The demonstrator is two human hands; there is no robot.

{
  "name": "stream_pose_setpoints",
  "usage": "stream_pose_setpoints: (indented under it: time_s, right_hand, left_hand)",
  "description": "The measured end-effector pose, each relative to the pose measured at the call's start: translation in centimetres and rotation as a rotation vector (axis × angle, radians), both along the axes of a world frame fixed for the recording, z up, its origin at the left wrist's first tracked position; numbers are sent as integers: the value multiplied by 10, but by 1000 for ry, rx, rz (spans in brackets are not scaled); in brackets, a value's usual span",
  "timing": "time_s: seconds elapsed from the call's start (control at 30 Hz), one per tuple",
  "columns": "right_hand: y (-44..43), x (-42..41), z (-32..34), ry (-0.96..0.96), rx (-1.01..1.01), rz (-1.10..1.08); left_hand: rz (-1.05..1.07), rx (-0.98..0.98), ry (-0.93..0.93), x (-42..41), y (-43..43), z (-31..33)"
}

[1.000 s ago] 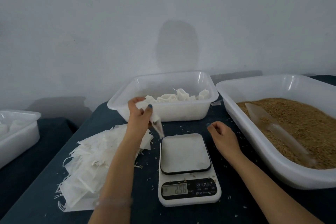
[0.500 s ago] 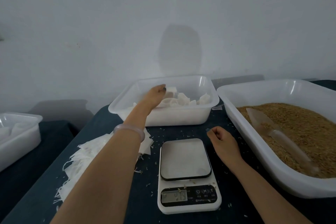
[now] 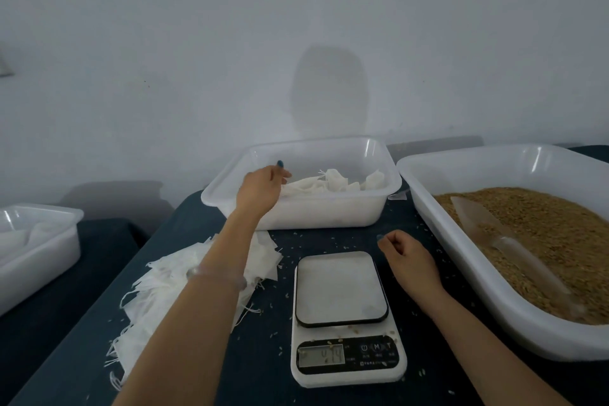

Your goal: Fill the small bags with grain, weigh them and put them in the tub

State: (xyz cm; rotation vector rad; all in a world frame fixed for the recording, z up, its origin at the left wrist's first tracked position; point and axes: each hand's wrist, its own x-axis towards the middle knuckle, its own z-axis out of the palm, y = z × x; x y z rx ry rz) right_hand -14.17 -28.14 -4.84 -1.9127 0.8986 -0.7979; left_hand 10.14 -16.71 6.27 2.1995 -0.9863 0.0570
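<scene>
Several filled bags (image 3: 333, 183) were found in the tub (image 3: 296, 217) at the worktop's far edge. The left hand (image 3: 260, 188) was held loosely spread over them, pinching nothing. The right hand (image 3: 408, 257) was rested loosely curled, unladen, beside the scale (image 3: 342, 290). Many empty bags (image 3: 158, 287) were stacked at the left edge, so much filling was judged outstanding. Grain (image 3: 543, 234) was held in the right-edge tray (image 3: 494, 306).

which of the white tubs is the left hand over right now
The middle tub behind the scale, holding small white bags; the big right tub holds grain, the far-left tub sits apart.
</scene>
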Motion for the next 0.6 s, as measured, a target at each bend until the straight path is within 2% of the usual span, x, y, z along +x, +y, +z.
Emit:
stream_pose_setpoints:
  time_s: [0.1, 0.2, 0.27, 0.4, 0.47, 0.6]
  right_hand:
    - [1, -1, 1, 14, -18, -2]
    - [2, -2, 1, 16, -28, 5]
    - [3, -2, 0, 6, -24, 9]
    - [3, -2, 0, 13, -26, 14]
    - [2, -3, 0, 16, -27, 14]
    - [2, -4, -1, 15, -26, 12]
  left_hand:
    - [164, -266, -112, -13, 33, -10]
    - [329, -351, -107, -21, 63, -25]
    - [384, -240, -88, -20, 78, -38]
    - [364, 252, -133, -16, 93, -57]
    - [347, 407, -154, -16, 94, -62]
    - [369, 378, -128, -16, 94, -63]
